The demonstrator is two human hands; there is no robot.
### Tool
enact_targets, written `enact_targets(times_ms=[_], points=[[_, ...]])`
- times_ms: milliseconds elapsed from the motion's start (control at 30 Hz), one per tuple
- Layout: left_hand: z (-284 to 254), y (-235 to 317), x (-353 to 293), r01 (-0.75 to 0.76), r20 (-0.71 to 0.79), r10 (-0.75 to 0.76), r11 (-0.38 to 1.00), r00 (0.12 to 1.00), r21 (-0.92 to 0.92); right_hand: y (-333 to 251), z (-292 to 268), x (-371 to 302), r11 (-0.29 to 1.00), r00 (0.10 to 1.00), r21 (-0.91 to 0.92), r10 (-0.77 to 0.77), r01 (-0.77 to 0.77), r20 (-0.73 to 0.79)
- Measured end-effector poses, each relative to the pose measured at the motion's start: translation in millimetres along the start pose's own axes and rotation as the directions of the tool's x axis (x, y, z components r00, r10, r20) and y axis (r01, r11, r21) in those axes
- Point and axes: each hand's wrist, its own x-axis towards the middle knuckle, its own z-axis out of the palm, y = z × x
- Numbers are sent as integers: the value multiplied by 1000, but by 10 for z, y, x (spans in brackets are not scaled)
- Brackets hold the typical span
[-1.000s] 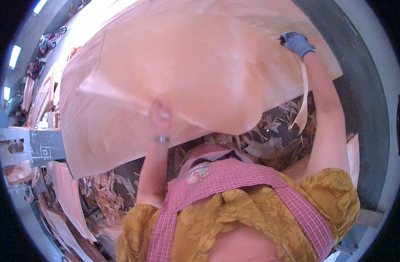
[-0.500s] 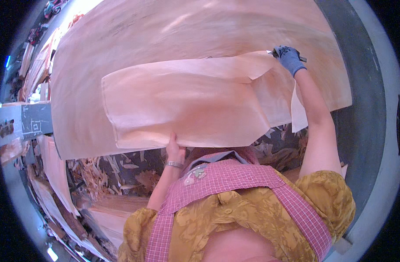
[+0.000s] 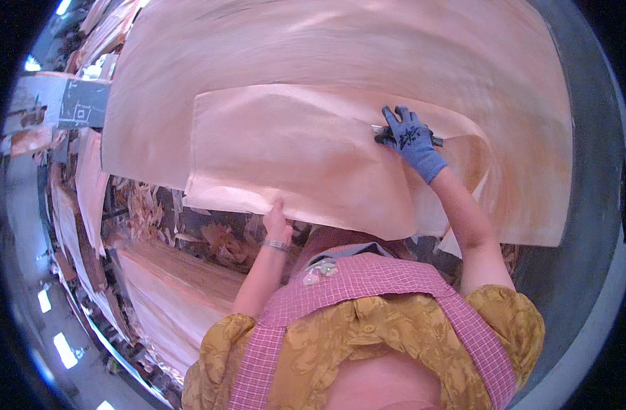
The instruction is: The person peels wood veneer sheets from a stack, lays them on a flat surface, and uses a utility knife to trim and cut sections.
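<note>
The left hand [image 3: 277, 222], bare with a metal band [image 3: 277, 244] at the wrist, is closed on the near edge of a thin pale sheet [image 3: 292, 150], thumb on top, its other fingers mostly hidden. That sheet lies over a larger sheet [image 3: 327, 48], its near edge reaching toward the checked apron [image 3: 374, 273] and its right side bent in a curve. The right hand [image 3: 410, 140], in a blue glove [image 3: 426, 160], grips a dark-handled knife [image 3: 437, 141] above the thin sheet, some fingers spread, blade pointing left. Torn scraps [image 3: 227, 239] lie below the near edge.
</note>
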Motion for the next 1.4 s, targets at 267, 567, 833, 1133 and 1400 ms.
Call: enact_targets(times_ms=[267, 567, 833, 1133, 1400], points=[[22, -295, 38, -51, -9, 51, 999, 999, -5, 382, -113, 71, 973, 959, -29, 232, -230, 163], [152, -13, -55, -103, -57, 100, 993, 993, -52, 220, -116, 109, 969, 942, -36, 245, -243, 231], [17, 204, -223, 115, -22, -117, 991, 993, -72, 337, 39, 49, 947, 962, 167, 269, -274, 47], [959, 542, -218, -816, 796, 506, -269, 333, 512, -87, -270, -291, 881, 900, 280, 423, -382, -103], [1937, 539, 824, -717, 854, 465, -510, 235, 475, 229, -179, -2419, 350, 715, 633, 462, -690, 525]])
